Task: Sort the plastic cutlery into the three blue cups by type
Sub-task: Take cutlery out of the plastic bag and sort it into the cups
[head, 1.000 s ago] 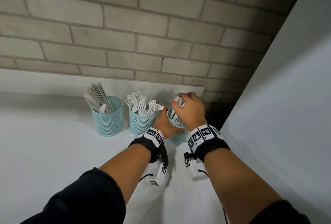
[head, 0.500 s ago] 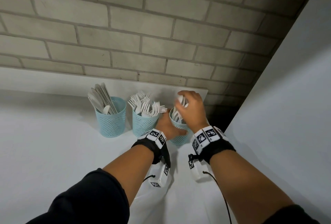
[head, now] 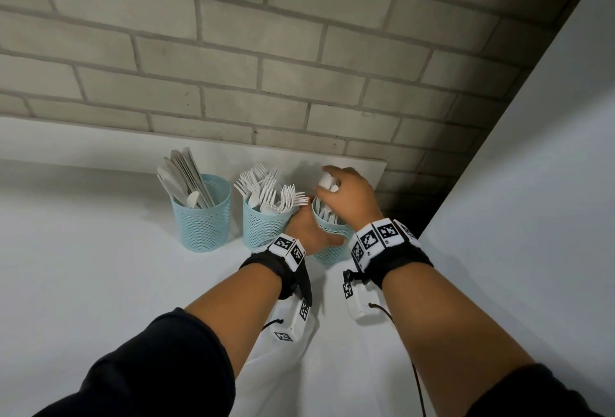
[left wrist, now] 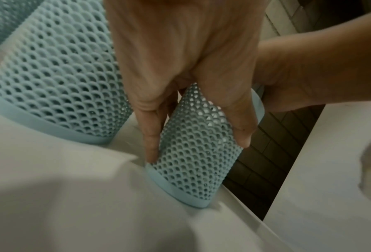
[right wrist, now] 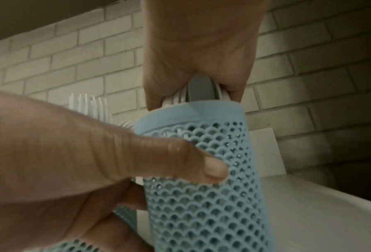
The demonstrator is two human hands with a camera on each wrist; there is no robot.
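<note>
Three blue mesh cups stand in a row on the white table by the brick wall. The left cup (head: 203, 220) holds knives, with a rounded spoon-like piece (head: 193, 198) among them. In the middle cup (head: 263, 226) are forks (head: 266, 190). My left hand (head: 307, 230) grips the right cup (head: 329, 251) around its side, thumb (right wrist: 180, 162) on the mesh and fingers (left wrist: 152, 136) down its far side. Above that cup's rim, my right hand (head: 346, 196) holds a bundle of white spoons (right wrist: 199, 90) standing in the cup.
The right cup (left wrist: 193, 153) stands close to the table's right edge (left wrist: 245, 213), with a dark gap and a white panel (head: 532, 183) beyond it. The brick wall (head: 266, 67) runs just behind the cups. A white table surface (head: 83, 266) lies to the left and front.
Both hands stay where they were: the left on the right cup, the right on the spoons. The right hand has shifted only slightly over the bundle.
</note>
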